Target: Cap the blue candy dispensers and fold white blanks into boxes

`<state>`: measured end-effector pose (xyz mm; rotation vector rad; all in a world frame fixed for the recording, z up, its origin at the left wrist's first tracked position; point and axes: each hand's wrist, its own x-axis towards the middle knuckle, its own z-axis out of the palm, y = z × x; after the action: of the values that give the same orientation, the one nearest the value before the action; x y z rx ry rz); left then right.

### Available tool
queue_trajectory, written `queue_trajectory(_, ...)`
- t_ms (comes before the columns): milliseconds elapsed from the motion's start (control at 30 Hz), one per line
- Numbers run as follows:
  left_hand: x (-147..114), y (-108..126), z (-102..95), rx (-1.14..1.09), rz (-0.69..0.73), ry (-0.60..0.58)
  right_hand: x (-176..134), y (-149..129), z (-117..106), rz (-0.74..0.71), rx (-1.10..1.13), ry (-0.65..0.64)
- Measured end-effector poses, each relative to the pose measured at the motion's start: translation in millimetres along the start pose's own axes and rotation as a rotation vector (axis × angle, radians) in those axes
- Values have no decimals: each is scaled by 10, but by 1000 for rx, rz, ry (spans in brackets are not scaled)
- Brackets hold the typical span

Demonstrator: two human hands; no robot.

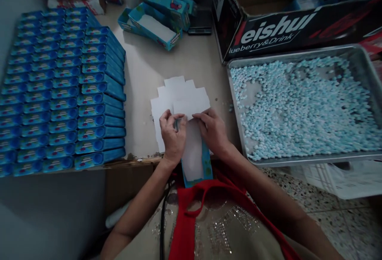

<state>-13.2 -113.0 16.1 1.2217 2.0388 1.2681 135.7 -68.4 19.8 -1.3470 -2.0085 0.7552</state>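
Note:
My left hand [173,134] and my right hand [213,130] meet at the far end of an open blue carton [208,163]. Its inside is white, and its near end leans against the red apron. With thumb and fingers pinched, both hands grip the carton's far end from either side. A small blue part shows between my left fingers. Under and beyond the fingers lie white cardboard blanks [180,93], flat and overlapping, with stepped edges. My fingers partly hide the edge they pinch.
Rows of blue packs [101,89] stand stacked at left. Open blue cartons [161,13] lie at the back, near a dark scale [199,27]. On the right, a metal tray [298,160] holds many small light-blue and white pieces before a large black box [283,29].

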Motion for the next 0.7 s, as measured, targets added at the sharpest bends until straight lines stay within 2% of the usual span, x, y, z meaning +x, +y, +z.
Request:
queue_trajectory(133,69,103,-31,-91,-77,-18,87,-91,-58,50,-77,-25)
queue_trajectory(267,150,71,-8,-68,-27,-31,182,-159,-45,14,-254,-188)
queue_trajectory(367,157,8,61,-104,-7,15,226,-196,-20,-6,-336,-263)
queue_trajectory(433,139,0,98,-159,0,89,227,-208,-8,27,-282,-229)
queue_trajectory(533,106,46,95,-181,35,168,190,-195,-10,166,-101,-140)
queue_trajectory(600,90,83,56,-174,34,153,156,-169,-46,224,-2,-133)
queue_trajectory(700,80,93,-36,-196,-28,87,150,-129,-169,182,77,-181)
